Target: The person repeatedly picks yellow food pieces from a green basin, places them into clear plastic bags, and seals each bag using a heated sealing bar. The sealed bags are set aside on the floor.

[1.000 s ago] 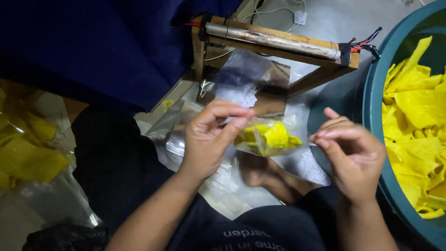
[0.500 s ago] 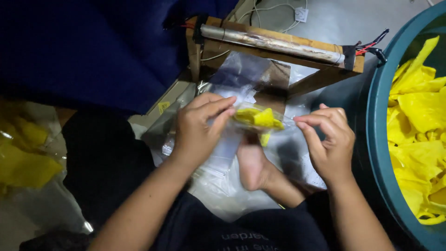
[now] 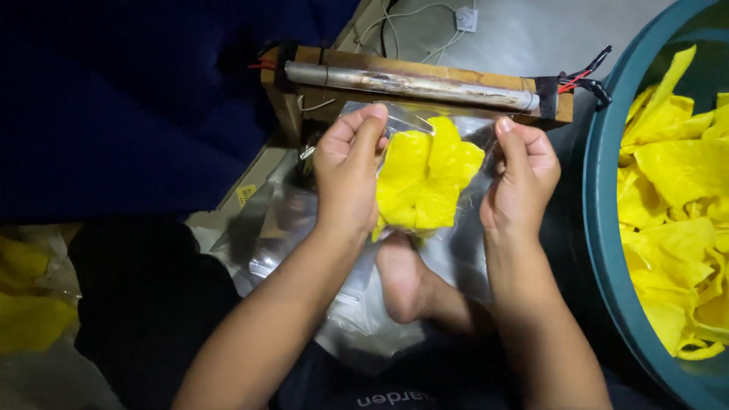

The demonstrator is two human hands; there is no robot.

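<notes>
Clear bag (image 3: 434, 163) of yellow chips pinched upright between left hand (image 3: 349, 178) and right hand (image 3: 522, 178).

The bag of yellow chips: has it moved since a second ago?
Yes. The bag, held by both hands, has gone up toward the wooden sealer, its top edge now at the bar.

Both arms reach fwd, elbows bent, hands side by side w/ a gap between. Left hand (image 3: 348, 178) has fingers curled, thumb up top, pinching. Right hand (image 3: 522, 181) does the same, knuckles out, thumb up. A bare foot (image 3: 401, 277) sits under the hands.
</notes>
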